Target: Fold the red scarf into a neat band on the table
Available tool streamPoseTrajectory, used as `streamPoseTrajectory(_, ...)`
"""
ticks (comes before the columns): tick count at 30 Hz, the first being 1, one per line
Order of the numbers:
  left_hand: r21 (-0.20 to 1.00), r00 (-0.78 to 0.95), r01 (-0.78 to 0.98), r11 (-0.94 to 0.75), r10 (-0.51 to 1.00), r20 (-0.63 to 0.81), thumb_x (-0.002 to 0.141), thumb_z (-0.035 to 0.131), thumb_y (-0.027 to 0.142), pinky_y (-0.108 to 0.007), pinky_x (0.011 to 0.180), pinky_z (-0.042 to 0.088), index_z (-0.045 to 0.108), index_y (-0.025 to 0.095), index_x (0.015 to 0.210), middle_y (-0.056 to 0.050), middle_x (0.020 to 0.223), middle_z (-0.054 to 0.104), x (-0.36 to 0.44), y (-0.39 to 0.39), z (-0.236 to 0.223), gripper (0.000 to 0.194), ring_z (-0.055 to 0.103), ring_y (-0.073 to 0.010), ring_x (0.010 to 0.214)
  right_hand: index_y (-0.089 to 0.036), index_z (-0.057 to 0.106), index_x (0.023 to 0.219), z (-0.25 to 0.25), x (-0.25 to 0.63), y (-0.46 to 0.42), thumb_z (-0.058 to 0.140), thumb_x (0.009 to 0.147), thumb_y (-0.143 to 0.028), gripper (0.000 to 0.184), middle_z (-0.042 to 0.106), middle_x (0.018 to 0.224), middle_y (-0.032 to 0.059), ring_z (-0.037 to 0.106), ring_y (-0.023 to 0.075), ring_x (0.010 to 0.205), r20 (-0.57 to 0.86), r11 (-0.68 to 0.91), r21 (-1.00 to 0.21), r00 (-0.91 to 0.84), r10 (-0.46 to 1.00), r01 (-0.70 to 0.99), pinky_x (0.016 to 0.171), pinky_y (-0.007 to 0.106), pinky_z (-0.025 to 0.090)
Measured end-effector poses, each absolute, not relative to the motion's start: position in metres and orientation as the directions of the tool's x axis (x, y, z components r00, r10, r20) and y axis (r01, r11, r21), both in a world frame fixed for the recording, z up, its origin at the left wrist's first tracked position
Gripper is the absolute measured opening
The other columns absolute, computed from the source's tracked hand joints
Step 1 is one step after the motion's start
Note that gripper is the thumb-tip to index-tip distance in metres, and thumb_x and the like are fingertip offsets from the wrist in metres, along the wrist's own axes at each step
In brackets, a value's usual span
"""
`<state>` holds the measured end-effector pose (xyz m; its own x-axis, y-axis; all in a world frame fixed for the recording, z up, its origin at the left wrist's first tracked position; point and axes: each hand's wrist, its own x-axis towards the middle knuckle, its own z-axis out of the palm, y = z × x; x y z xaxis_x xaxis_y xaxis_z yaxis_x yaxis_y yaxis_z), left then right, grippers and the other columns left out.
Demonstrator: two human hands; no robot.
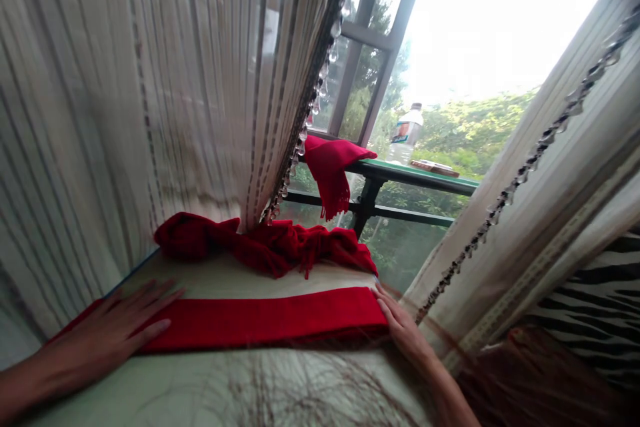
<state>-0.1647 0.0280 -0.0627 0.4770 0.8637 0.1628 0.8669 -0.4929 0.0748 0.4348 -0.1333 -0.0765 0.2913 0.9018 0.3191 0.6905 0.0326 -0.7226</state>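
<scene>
A long red scarf, folded into a flat band, lies across a pale tabletop. My left hand rests flat on the scarf's left part, fingers spread and pointing away from me. At the band's right end, my right hand touches the short edge with its fingers stretched out; its thumb is not clearly visible. Behind the band lies a crumpled red cloth with fringe, bunched along the table's far edge.
Sheer striped curtains with a beaded edge hang at the left, and another curtain at the right. Red fringed fabric drapes over the window ledge, where a plastic bottle stands. Blurred hair strands cross the foreground.
</scene>
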Motion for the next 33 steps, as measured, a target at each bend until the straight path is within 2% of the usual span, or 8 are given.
streamPoseTrajectory(1, 0.091, 0.469, 0.873, -0.478, 0.877, 0.105, 0.097, 0.033, 0.062, -0.057, 0.121, 0.020, 0.029, 0.043, 0.154, 0.009, 0.159, 0.030, -0.155, 0.022, -0.051, 0.060, 0.029, -0.0273, 0.149, -0.023, 0.058, 0.139, -0.076, 0.436, -0.132, 0.040, 0.093, -0.064, 0.064, 0.045, 0.155, 0.0098, 0.035, 0.0274, 0.147, 0.332, 0.031, -0.706, 0.292, 0.897, 0.707, 0.123, 0.052, 0.020)
streamPoseTrajectory(3, 0.127, 0.490, 0.856, -0.501, 0.865, 0.109, 0.098, 0.033, 0.062, -0.058, 0.123, 0.013, 0.028, 0.037, 0.156, 0.005, 0.162, 0.024, -0.124, 0.008, -0.031, 0.063, 0.019, -0.0294, 0.152, -0.027, 0.057, 0.139, -0.074, 0.438, -0.130, 0.042, 0.093, -0.060, 0.059, 0.042, 0.157, 0.0080, 0.030, 0.0285, 0.149, 0.353, 0.021, -0.669, 0.293, 0.888, 0.743, 0.123, 0.058, 0.013)
streamPoseTrajectory(6, 0.178, 0.530, 0.825, -0.537, 0.844, 0.089, 0.099, 0.029, 0.063, -0.064, 0.121, 0.008, 0.031, 0.039, 0.155, 0.004, 0.163, 0.020, -0.067, -0.015, -0.017, 0.061, 0.012, -0.0317, 0.153, -0.032, 0.059, 0.136, -0.073, 0.439, -0.126, 0.044, 0.092, -0.056, 0.052, 0.041, 0.158, 0.0034, 0.028, 0.0281, 0.150, 0.362, 0.016, -0.619, 0.267, 0.893, 0.785, 0.123, 0.060, 0.007)
streamPoseTrajectory(10, 0.213, 0.524, 0.829, -0.517, 0.851, 0.026, 0.100, 0.029, 0.062, -0.067, 0.119, 0.003, 0.033, 0.035, 0.155, 0.001, 0.163, 0.021, -0.016, -0.033, -0.020, 0.061, 0.012, -0.0329, 0.153, -0.026, 0.060, 0.136, -0.082, 0.442, -0.122, 0.035, 0.093, -0.059, 0.060, 0.047, 0.154, 0.0083, 0.038, 0.0257, 0.145, 0.312, 0.009, -0.609, 0.230, 0.922, 0.793, 0.122, 0.052, 0.022)
streamPoseTrajectory(12, 0.208, 0.530, 0.826, -0.525, 0.847, 0.031, 0.099, 0.031, 0.061, -0.067, 0.119, 0.001, 0.034, 0.035, 0.154, 0.000, 0.163, 0.022, -0.013, -0.034, -0.025, 0.061, 0.013, -0.0333, 0.153, -0.023, 0.059, 0.137, -0.088, 0.445, -0.121, 0.033, 0.092, -0.061, 0.065, 0.046, 0.154, 0.0098, 0.039, 0.0255, 0.145, 0.293, 0.000, -0.612, 0.226, 0.929, 0.791, 0.122, 0.050, 0.024)
streamPoseTrajectory(21, 0.170, 0.525, 0.834, -0.525, 0.850, 0.047, 0.099, 0.030, 0.065, -0.064, 0.119, 0.009, 0.026, 0.041, 0.155, 0.000, 0.164, 0.020, -0.095, -0.009, -0.035, 0.060, 0.016, -0.0338, 0.152, -0.025, 0.055, 0.141, -0.095, 0.448, -0.122, 0.034, 0.095, -0.056, 0.059, 0.042, 0.157, 0.0066, 0.034, 0.0228, 0.147, 0.278, -0.016, -0.607, 0.232, 0.932, 0.794, 0.124, 0.049, 0.018)
streamPoseTrajectory(24, 0.152, 0.523, 0.839, -0.523, 0.851, 0.047, 0.100, 0.031, 0.063, -0.061, 0.120, 0.011, 0.023, 0.040, 0.155, -0.002, 0.164, 0.021, -0.130, -0.002, -0.037, 0.060, 0.018, -0.0335, 0.152, -0.026, 0.055, 0.140, -0.095, 0.448, -0.122, 0.034, 0.095, -0.056, 0.058, 0.043, 0.157, 0.0055, 0.034, 0.0233, 0.147, 0.276, -0.021, -0.611, 0.238, 0.931, 0.791, 0.124, 0.050, 0.018)
streamPoseTrajectory(33, 0.126, 0.524, 0.844, -0.521, 0.852, 0.008, 0.101, 0.030, 0.059, -0.060, 0.121, 0.008, 0.025, 0.037, 0.155, -0.003, 0.164, 0.022, -0.182, 0.018, -0.032, 0.059, 0.017, -0.0294, 0.152, -0.028, 0.059, 0.138, -0.096, 0.447, -0.121, 0.033, 0.094, -0.058, 0.059, 0.047, 0.154, 0.0060, 0.039, 0.0256, 0.144, 0.297, -0.024, -0.594, 0.247, 0.922, 0.804, 0.123, 0.050, 0.024)
